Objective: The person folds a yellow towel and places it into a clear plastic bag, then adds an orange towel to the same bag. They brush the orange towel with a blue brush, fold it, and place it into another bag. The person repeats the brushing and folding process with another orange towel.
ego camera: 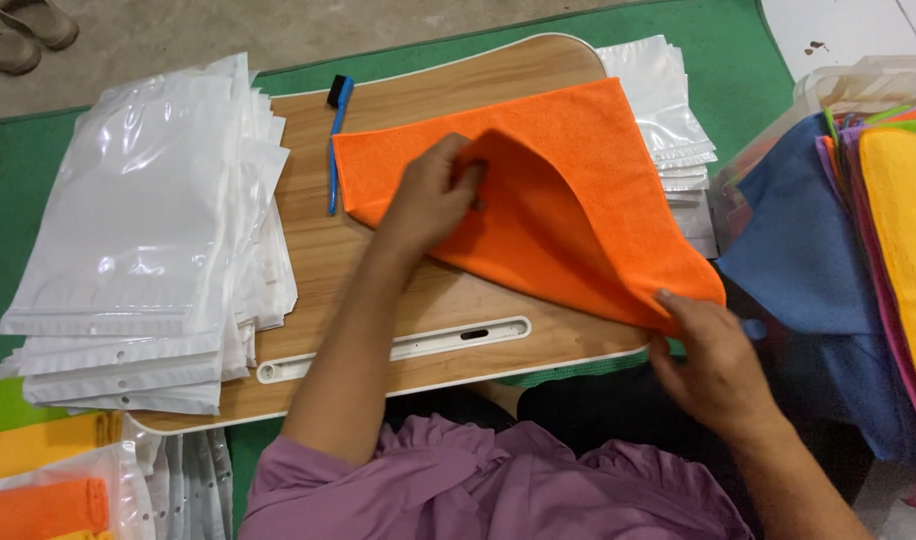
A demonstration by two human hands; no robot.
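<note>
Partly folded orange cloth (pixel 568 200) on lap desk (pixel 378 260), left hand (pixel 433 195) pressing flat, right hand (pixel 708 350) pinching corner, fingertips hidden

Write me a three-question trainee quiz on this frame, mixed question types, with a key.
1. True or false: the left hand presses down on the orange cloth on the wooden lap desk.
2. What does the right hand grip?
A. the blue pen
B. the cloth's near corner
C. a plastic bag
3. What lies stacked on the desk's left side?

Key
1. True
2. B; the blue pen lies untouched beside the cloth's far edge.
3. A pile of clear-and-white plastic bags.
</note>
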